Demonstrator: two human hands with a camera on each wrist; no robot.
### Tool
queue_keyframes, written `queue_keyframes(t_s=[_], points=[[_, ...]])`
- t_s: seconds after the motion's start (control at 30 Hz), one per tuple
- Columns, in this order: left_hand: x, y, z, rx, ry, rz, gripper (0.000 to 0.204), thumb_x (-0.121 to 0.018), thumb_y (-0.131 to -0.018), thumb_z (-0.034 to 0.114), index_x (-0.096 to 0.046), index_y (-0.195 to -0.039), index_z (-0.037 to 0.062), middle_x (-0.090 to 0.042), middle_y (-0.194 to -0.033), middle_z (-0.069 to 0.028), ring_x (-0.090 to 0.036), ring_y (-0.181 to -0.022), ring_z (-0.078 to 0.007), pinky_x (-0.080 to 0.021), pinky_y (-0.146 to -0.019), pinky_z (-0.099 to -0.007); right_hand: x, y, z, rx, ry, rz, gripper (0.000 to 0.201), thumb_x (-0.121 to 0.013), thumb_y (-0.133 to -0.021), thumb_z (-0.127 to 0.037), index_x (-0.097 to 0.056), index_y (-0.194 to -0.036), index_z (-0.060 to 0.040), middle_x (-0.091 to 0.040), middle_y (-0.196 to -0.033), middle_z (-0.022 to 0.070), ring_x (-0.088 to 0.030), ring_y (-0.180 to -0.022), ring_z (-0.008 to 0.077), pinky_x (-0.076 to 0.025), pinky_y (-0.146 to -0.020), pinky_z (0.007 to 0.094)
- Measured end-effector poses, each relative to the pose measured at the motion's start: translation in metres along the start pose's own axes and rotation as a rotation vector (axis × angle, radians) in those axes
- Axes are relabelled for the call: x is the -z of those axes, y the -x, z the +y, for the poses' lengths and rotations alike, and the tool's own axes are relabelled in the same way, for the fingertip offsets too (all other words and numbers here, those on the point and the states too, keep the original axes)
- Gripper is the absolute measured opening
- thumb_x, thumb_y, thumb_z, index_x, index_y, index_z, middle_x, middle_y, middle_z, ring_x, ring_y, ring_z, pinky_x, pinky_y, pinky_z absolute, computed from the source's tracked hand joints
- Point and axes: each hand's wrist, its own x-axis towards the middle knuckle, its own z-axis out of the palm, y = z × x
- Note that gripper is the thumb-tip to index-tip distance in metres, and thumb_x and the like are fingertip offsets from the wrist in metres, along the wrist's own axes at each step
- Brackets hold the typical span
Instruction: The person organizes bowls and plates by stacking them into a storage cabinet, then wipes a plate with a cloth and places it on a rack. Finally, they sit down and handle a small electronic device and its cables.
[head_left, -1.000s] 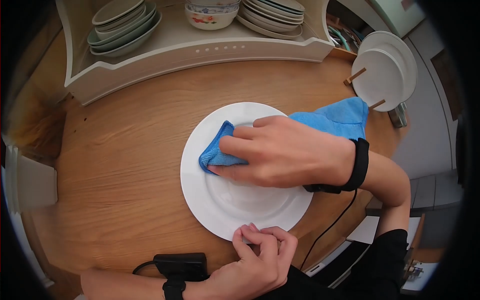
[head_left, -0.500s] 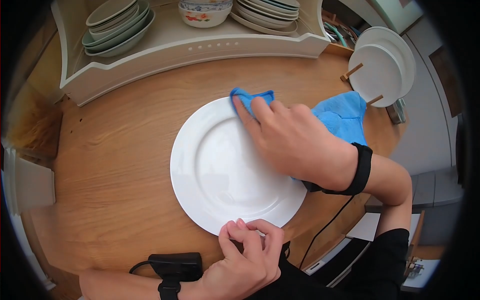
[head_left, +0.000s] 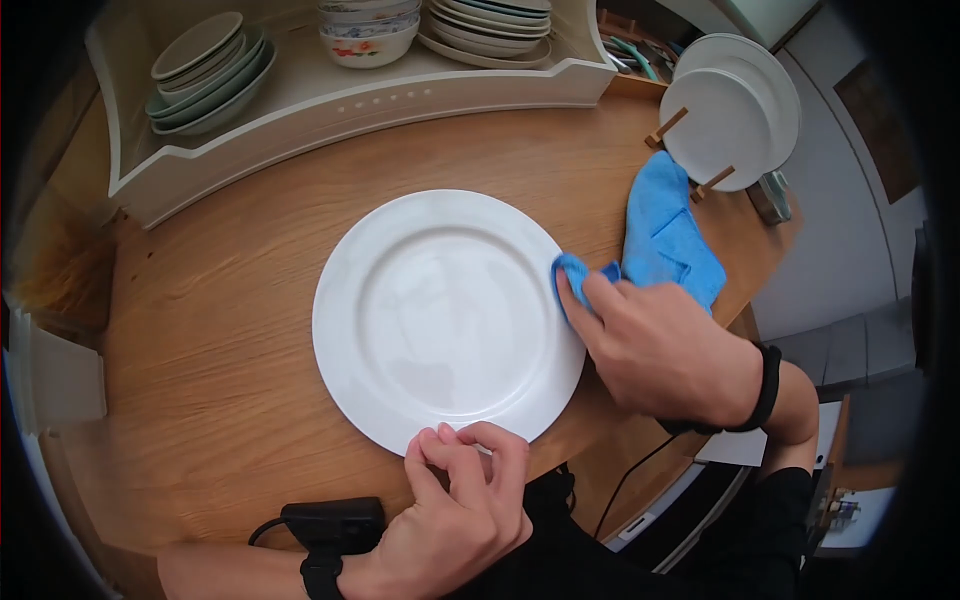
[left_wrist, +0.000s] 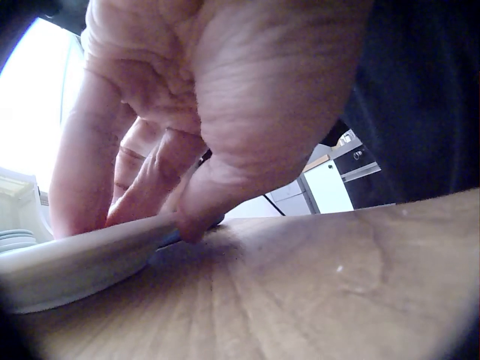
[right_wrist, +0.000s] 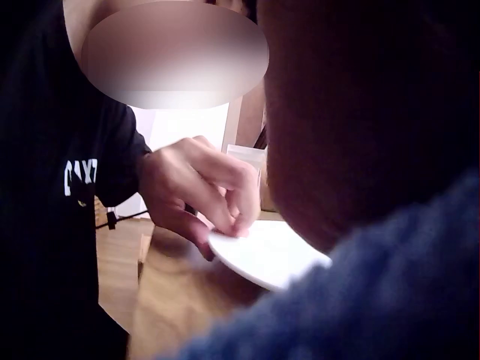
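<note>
A white plate (head_left: 450,310) with a wide rim lies face up on the wooden table. My left hand (head_left: 455,500) pinches its near rim; in the left wrist view, the thumb (left_wrist: 196,214) is at the rim's outer side and the fingers (left_wrist: 82,180) reach over the top. With my right hand (head_left: 675,350) I grip a blue cloth (head_left: 672,235) at the plate's right rim. A folded bit of cloth pokes out past the fingertips onto the rim, and the rest trails behind the hand over the table. In the right wrist view the blurred cloth (right_wrist: 360,300) fills the lower corner.
A cream shelf (head_left: 350,110) at the back holds stacked dishes (head_left: 210,75), bowls (head_left: 370,45) and plates (head_left: 490,30). White plates (head_left: 725,120) stand in a wooden rack at the back right. A black device (head_left: 335,525) is strapped to the left wrist.
My right hand has wiped with the cloth from the plate's inner left, over the far rim, round to the right rim. The left hand keeps its pinch; the head view has shifted.
</note>
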Motion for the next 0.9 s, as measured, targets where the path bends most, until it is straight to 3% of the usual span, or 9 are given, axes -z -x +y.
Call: queue_keyframes(t_s=[0.23, 0.33, 0.37, 0.5, 0.6, 0.63, 0.73, 0.87, 0.9], points=[[0.007, -0.001, -0.002, -0.015, 0.043, -0.051, 0.013, -0.066, -0.072, -0.005, -0.069, -0.078, -0.0160, -0.061, -0.089, -0.0200, -0.063, -0.070, -0.0297, -0.059, -0.065, -0.0349, 0.017, 0.024, 0.001, 0.328, -0.458, -0.198, 0.065, -0.064, -0.080, -0.010, -0.046, -0.139, 0.0121, -0.056, -0.102, 0.0148, -0.066, -0.075, 0.0258, -0.052, -0.058, 0.0347], [0.008, -0.001, -0.004, -0.030, 0.050, -0.100, 0.015, -0.065, -0.072, -0.003, -0.069, -0.079, -0.0161, -0.061, -0.091, -0.0202, -0.064, -0.073, -0.0306, -0.059, -0.067, -0.0350, 0.010, 0.020, 0.008, 0.375, -0.576, -0.247, 0.070, -0.065, -0.079, -0.010, -0.047, -0.147, -0.0073, -0.055, -0.103, 0.0122, -0.065, -0.077, 0.0277, -0.052, -0.060, 0.0396], [0.006, 0.000, -0.005, -0.060, 0.008, -0.082, 0.015, -0.064, -0.071, -0.004, -0.069, -0.079, -0.0161, -0.061, -0.090, -0.0196, -0.064, -0.071, -0.0302, -0.060, -0.065, -0.0353, 0.006, 0.019, 0.016, 0.303, -0.656, -0.248, 0.071, -0.065, -0.078, -0.007, -0.051, -0.146, -0.0231, -0.056, -0.105, 0.0114, -0.065, -0.079, 0.0301, -0.053, -0.062, 0.0405], [0.010, -0.001, -0.007, -0.078, -0.056, -0.099, 0.012, -0.065, -0.072, -0.007, -0.070, -0.081, -0.0139, -0.060, -0.089, -0.0184, -0.062, -0.071, -0.0286, -0.059, -0.064, -0.0359, -0.004, 0.000, 0.050, 0.181, -0.598, -0.132, 0.067, -0.061, -0.080, 0.002, -0.062, -0.138, -0.0330, -0.062, -0.116, 0.0145, -0.067, -0.087, 0.0344, -0.056, -0.070, 0.0398], [0.020, -0.003, -0.009, -0.073, -0.092, -0.150, 0.011, -0.066, -0.074, -0.012, -0.069, -0.084, -0.0104, -0.058, -0.091, -0.0174, -0.059, -0.074, -0.0269, -0.058, -0.064, -0.0364, -0.019, -0.026, 0.075, 0.248, -0.561, 0.018, 0.062, -0.059, -0.081, 0.007, -0.069, -0.130, -0.0300, -0.064, -0.119, 0.0170, -0.067, -0.092, 0.0365, -0.056, -0.075, 0.0404], [0.020, -0.003, -0.010, -0.070, -0.089, -0.156, 0.011, -0.066, -0.074, -0.012, -0.069, -0.084, -0.0104, -0.058, -0.091, -0.0174, -0.059, -0.074, -0.0269, -0.058, -0.064, -0.0364, -0.015, -0.037, 0.078, 0.216, -0.664, -0.022, 0.060, -0.057, -0.080, 0.012, -0.073, -0.123, -0.0278, -0.065, -0.120, 0.0178, -0.066, -0.097, 0.0385, -0.055, -0.081, 0.0404], [0.021, -0.002, -0.010, -0.124, -0.104, -0.179, 0.013, -0.065, -0.076, -0.006, -0.070, -0.087, -0.0100, -0.059, -0.093, -0.0187, -0.063, -0.078, -0.0301, -0.060, -0.067, -0.0396, -0.029, -0.073, 0.094, 0.317, -0.705, 0.113, 0.060, -0.060, -0.079, 0.015, -0.076, -0.120, -0.0259, -0.063, -0.113, 0.0132, -0.064, -0.096, 0.0316, -0.053, -0.084, 0.0354], [0.019, -0.003, -0.012, -0.115, -0.074, -0.166, 0.015, -0.063, -0.079, 0.000, -0.070, -0.088, -0.0100, -0.060, -0.092, -0.0198, -0.065, -0.080, -0.0328, -0.062, -0.069, -0.0423, -0.023, -0.118, 0.100, 0.377, -0.701, 0.121, 0.053, -0.060, -0.081, 0.013, -0.077, -0.117, -0.0227, -0.063, -0.112, 0.0128, -0.061, -0.098, 0.0317, -0.050, -0.089, 0.0368], [0.018, -0.004, -0.013, -0.128, -0.053, -0.172, 0.015, -0.062, -0.080, 0.000, -0.070, -0.088, -0.0101, -0.060, -0.092, -0.0198, -0.066, -0.079, -0.0328, -0.062, -0.069, -0.0424, -0.023, -0.128, 0.099, 0.370, -0.720, 0.125, 0.046, -0.059, -0.081, 0.012, -0.079, -0.108, -0.0198, -0.063, -0.112, 0.0123, -0.060, -0.101, 0.0313, -0.049, -0.089, 0.0371]])
